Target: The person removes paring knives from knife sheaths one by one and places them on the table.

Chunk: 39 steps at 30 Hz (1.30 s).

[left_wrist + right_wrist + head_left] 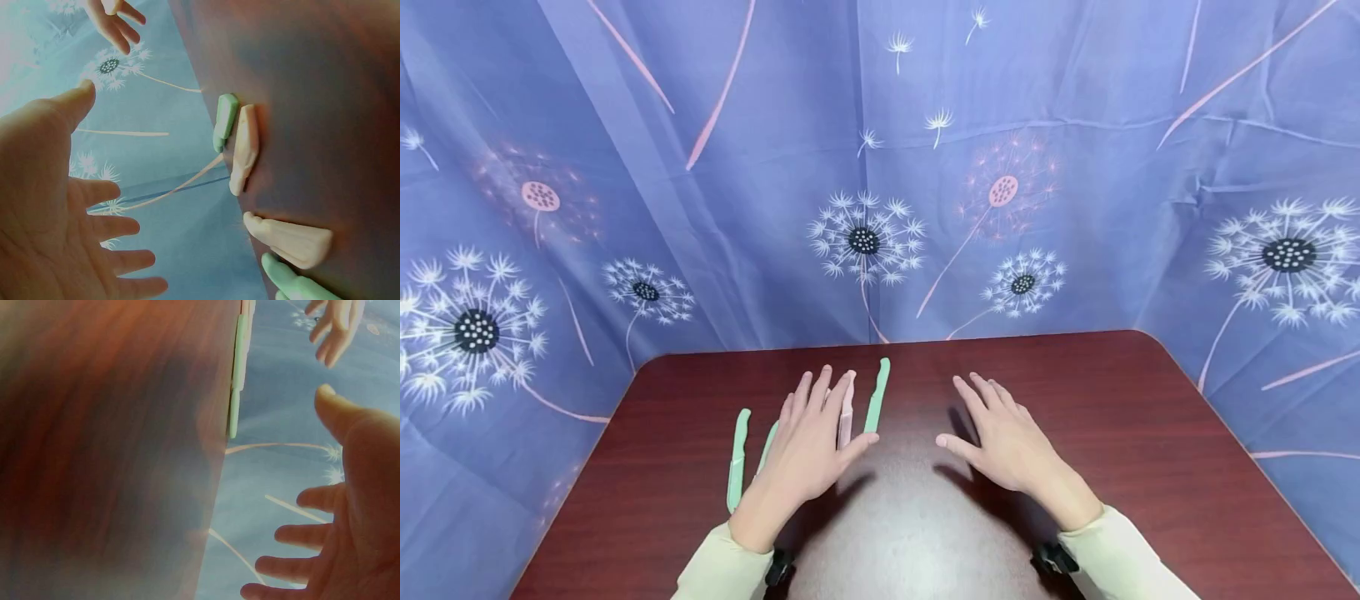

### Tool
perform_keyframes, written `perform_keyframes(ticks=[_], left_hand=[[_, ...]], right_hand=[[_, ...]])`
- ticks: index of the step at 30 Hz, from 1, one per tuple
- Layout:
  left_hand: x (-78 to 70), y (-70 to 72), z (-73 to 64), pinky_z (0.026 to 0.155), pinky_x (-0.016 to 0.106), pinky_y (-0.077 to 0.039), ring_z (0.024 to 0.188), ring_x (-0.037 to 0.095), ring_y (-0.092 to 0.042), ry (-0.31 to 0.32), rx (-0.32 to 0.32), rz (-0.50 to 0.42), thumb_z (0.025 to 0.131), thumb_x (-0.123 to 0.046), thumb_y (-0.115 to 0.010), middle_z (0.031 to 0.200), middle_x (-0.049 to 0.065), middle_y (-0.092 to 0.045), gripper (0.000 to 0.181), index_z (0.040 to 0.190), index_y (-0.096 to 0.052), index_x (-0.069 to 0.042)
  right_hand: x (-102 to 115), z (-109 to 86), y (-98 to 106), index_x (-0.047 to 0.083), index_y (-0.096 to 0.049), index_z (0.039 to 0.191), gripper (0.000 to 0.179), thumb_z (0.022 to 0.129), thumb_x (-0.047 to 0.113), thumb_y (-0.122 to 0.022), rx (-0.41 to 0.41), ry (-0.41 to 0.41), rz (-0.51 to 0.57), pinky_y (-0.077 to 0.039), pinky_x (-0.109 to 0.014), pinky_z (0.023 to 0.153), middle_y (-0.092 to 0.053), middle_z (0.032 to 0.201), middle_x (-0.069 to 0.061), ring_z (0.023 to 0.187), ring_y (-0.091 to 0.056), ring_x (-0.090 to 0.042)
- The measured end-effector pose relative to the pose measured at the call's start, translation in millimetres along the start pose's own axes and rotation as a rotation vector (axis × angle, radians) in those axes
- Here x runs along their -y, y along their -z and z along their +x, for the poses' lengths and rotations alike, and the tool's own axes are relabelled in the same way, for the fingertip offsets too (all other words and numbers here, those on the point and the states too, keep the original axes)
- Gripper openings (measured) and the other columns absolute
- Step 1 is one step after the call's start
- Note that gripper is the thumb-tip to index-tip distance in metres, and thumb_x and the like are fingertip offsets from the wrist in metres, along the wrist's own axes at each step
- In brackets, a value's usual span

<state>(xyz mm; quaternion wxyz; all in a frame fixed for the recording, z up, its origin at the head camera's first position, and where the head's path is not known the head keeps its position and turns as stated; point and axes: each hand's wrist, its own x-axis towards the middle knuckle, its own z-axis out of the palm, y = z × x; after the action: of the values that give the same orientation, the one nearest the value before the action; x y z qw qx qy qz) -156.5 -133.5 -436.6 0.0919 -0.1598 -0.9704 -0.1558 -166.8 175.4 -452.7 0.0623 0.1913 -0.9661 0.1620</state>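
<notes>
My left hand hovers palm down over the left of the table, fingers straight and spread, holding nothing. Under and around it lie several slim knives, apparently with covered blades. A green knife is just right of the hand, beside a pink knife that the fingers partly cover. Left of the wrist lies another green knife, with a further green one mostly hidden by the hand. In the left wrist view a second pale pink knife shows. My right hand hangs over the table's right half, fingers extended, with nothing in it.
The dark red-brown table has rounded far corners. Behind it and along its sides hangs a blue curtain printed with dandelions. Dark bands sit at both wrists, below pale sleeves.
</notes>
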Motion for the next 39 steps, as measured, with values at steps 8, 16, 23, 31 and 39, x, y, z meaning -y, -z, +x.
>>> perform_keyframes(ticks=[8, 16, 23, 31, 39], left_hand=[[-2.6, 3.3, 25.0, 0.123, 0.058, -0.03, 0.155, 0.042, -0.03, 0.044, 0.012, -0.137, 0.099, -0.062, -0.065, 0.168, 0.017, -0.035, 0.087, 0.164, -0.039, -0.01], [-3.7, -1.1, 53.0, 0.117, 0.054, -0.04, 0.145, 0.042, -0.045, 0.096, 0.005, -0.293, 0.102, -0.046, -0.07, 0.158, 0.02, -0.048, 0.075, 0.157, -0.047, -0.001], [-4.2, -10.2, 76.4, 0.109, 0.052, -0.048, 0.133, 0.038, -0.058, 0.189, 0.042, -0.409, 0.104, -0.035, -0.07, 0.15, 0.02, -0.056, 0.063, 0.153, -0.052, 0.0], [-9.0, -24.8, 103.1, 0.105, 0.049, -0.052, 0.133, 0.036, -0.059, 0.268, 0.101, -0.431, 0.103, -0.024, -0.071, 0.143, 0.021, -0.062, 0.055, 0.149, -0.056, 0.002], [-17.9, -44.1, 124.0, 0.105, 0.046, -0.053, 0.132, 0.037, -0.06, 0.333, 0.117, -0.372, 0.098, -0.015, -0.076, 0.141, 0.024, -0.063, 0.053, 0.144, -0.059, 0.006]], right_hand=[[8, 14.0, -3, 0.001, -0.042, 0.16, 0.086, 0.098, 0.051, -0.073, -0.017, 0.009, 0.05, -0.045, -0.064, 0.109, -0.049, 0.155, -0.026, 0.139, -0.05, -0.048], [14, 25.5, -6, -0.002, -0.044, 0.157, 0.078, 0.101, 0.043, -0.072, 0.037, -0.028, 0.128, -0.045, -0.061, 0.11, -0.051, 0.151, -0.026, 0.138, -0.05, -0.048], [17, 35.9, -11, -0.005, -0.048, 0.153, 0.068, 0.103, 0.035, -0.071, 0.065, -0.11, 0.243, -0.043, -0.059, 0.113, -0.054, 0.15, -0.027, 0.139, -0.052, -0.046], [23, 47.9, -18, -0.009, -0.06, 0.14, 0.051, 0.102, 0.023, -0.071, 0.066, -0.122, 0.3, -0.051, -0.054, 0.104, -0.068, 0.128, -0.023, 0.119, -0.066, -0.038], [31, 55.1, -26, -0.01, -0.063, 0.134, 0.04, 0.101, 0.013, -0.068, 0.094, -0.168, 0.408, -0.056, -0.048, 0.096, -0.07, 0.075, -0.001, 0.068, -0.066, -0.01]])
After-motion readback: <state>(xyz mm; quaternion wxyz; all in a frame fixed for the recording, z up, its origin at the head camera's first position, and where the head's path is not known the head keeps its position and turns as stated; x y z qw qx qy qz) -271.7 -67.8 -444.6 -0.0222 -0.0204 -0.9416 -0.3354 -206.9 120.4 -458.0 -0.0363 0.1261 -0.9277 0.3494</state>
